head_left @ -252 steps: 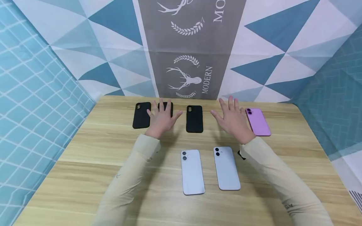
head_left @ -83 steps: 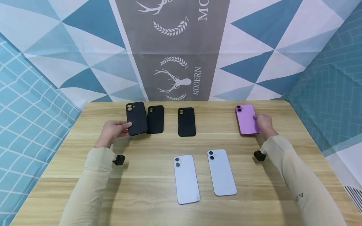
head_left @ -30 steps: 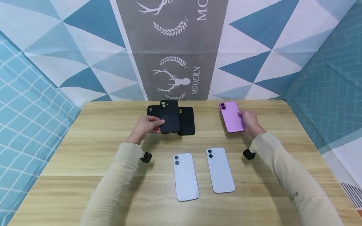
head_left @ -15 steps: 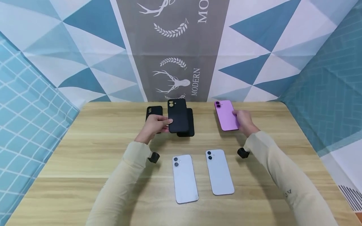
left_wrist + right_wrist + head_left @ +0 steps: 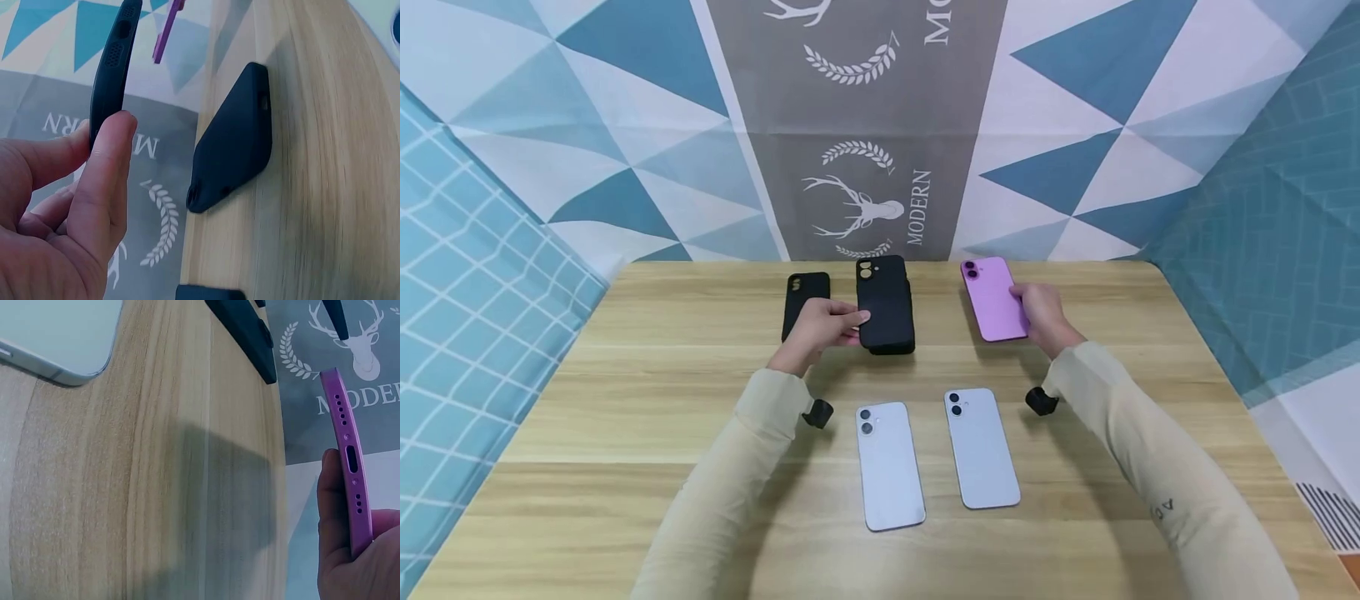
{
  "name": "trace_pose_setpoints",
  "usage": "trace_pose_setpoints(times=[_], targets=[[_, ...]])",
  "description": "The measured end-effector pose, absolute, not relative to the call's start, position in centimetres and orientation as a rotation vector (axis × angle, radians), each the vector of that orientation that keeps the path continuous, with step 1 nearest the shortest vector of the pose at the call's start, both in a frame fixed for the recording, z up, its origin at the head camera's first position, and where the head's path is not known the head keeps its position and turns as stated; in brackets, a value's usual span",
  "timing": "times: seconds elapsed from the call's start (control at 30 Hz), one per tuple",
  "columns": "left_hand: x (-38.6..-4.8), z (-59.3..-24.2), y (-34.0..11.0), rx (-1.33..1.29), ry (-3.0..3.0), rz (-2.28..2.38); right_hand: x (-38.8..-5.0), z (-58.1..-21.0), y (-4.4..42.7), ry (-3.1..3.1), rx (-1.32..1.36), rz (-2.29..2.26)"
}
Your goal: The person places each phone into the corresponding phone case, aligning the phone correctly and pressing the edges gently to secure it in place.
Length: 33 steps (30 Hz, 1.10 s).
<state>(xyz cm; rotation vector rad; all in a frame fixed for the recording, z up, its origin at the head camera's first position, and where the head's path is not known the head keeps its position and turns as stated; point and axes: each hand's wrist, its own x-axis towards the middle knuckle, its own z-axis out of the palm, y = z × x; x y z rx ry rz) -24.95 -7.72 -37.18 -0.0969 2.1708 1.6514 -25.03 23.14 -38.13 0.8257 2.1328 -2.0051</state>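
Observation:
My left hand point(image 5: 822, 329) pinches a black phone case point(image 5: 883, 302) by its left edge, thumb on the back, fingers underneath. In the left wrist view this case is raised above the table, apart from a second black case point(image 5: 234, 137) that lies flat. From the head view the held case covers most of that second one. A third black case point(image 5: 799, 300) lies to the left, partly hidden by my left hand. On the right, my right hand point(image 5: 1045, 317) grips a purple phone point(image 5: 992, 300) by its right edge. The right wrist view shows the phone's port end point(image 5: 350, 462) lifted off the table.
Two pale phones, one white point(image 5: 891, 467) and one bluish point(image 5: 982, 450), lie back up on the wooden table point(image 5: 662, 433) nearer to me. Patterned cloth point(image 5: 865, 150) hangs along the table's back edge. A small black device sits at each wrist.
Both hands have moved toward each other. The left brought the held case rightward off the left case until it overlaps the middle one; the right brought the purple phone leftward. Earlier, both hands were spread and holding nothing.

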Motion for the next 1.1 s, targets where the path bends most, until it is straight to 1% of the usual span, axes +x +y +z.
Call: trace_pose_setpoints(times=[0.57,1.1], targets=[[-24.8,-37.3,-5.3,-0.089,2.136,1.672,-25.2,-37.2,21.8,2.098,0.843,-2.035],[-24.8,-36.7,-3.1,-0.054,2.103,1.693,-24.9,-37.1,21.7,2.076,0.84,-2.06]])
